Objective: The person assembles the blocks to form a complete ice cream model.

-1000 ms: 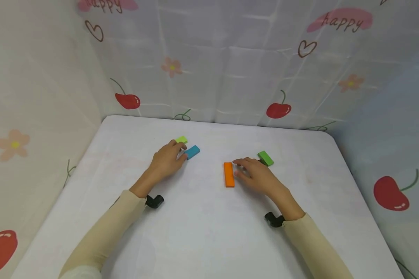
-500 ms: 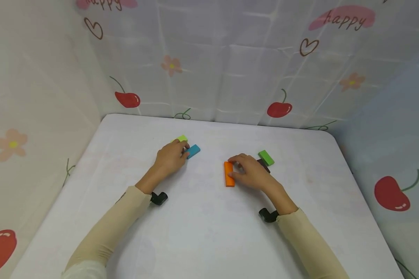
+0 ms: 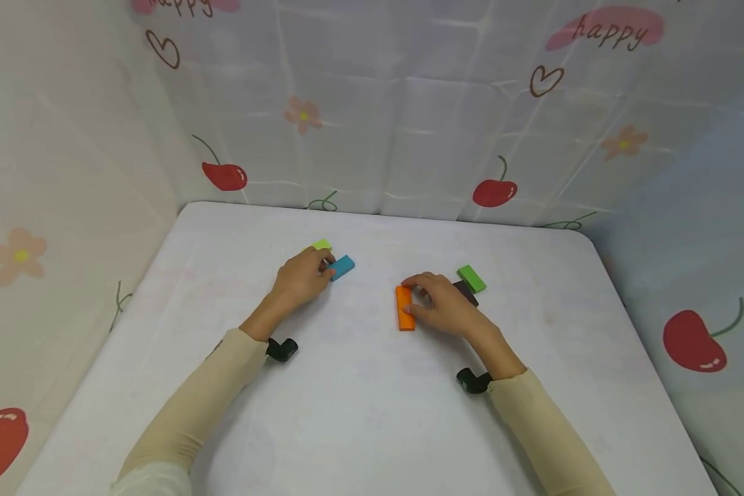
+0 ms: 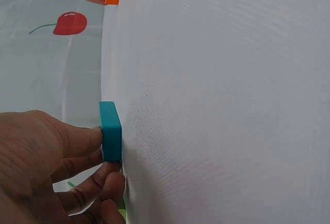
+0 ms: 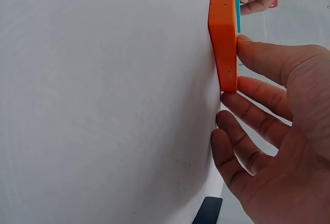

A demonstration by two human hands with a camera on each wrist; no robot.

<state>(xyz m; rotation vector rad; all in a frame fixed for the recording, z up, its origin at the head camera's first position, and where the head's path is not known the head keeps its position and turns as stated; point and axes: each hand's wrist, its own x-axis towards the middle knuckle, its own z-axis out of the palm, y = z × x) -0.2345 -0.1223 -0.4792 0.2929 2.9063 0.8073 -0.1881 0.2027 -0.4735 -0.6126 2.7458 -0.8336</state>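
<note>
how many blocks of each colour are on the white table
Orange block: 1
Blue block: 1
Lime block, partly hidden: 1
Green block: 1
Dark block, partly hidden: 1
Total visible: 5

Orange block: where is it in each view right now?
Head: orange block slightly right of and below centre, pinched by the right hand.
Left wrist: top edge, left of centre, cut off.
Right wrist: upper half, right of centre.
Shared landmark: blue block.
</note>
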